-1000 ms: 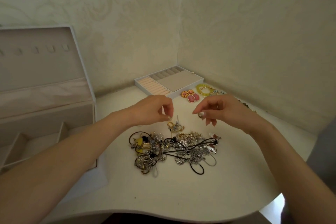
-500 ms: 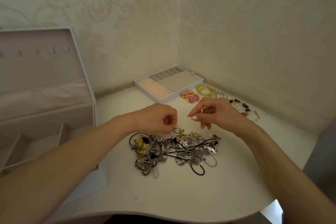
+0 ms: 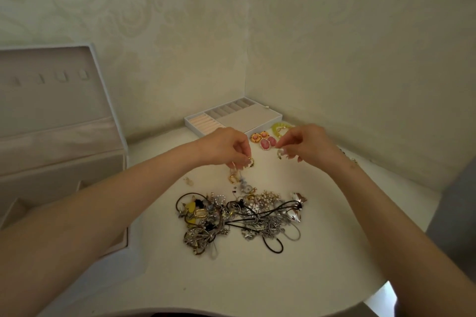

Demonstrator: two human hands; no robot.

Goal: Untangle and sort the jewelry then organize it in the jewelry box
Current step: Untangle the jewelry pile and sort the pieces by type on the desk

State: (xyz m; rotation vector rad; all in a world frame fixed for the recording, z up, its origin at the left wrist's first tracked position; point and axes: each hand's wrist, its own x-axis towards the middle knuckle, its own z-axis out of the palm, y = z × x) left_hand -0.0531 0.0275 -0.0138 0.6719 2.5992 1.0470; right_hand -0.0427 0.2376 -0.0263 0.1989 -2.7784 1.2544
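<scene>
While we hold both hands above the white table point(image 3: 257, 278), our left hand point(image 3: 226, 147) has its fingers curled, with thumb and forefinger pinching a small gold piece point(image 3: 248, 162) at the fingertips. Directly below those fingertips, a gold hoop point(image 3: 233, 178) and a pale silvery strand point(image 3: 244, 185) trail down toward the tangled jewelry pile point(image 3: 239, 219). We cannot tell whether they hang from the pinch or lie on the table.

Our right hand point(image 3: 306, 144) is level with the left and apart from it, with its fingers bent. Its fingertips pinch a small pale piece point(image 3: 279, 155), too small to identify.

The tangled jewelry pile lies nearer to us than both sets of fingers, between our forearms, touching neither hand. It is a knot of black cords, silver chains and yellow parts.

Beyond the fingers and between the hands lie the pink earrings point(image 3: 264, 140). A yellow-green bracelet point(image 3: 279, 128) sits just past the right fingertips. The ring tray point(image 3: 195, 121) stands beyond the left fingers. The open jewelry box point(image 3: 51, 136) stands well to the left of the left hand.
</scene>
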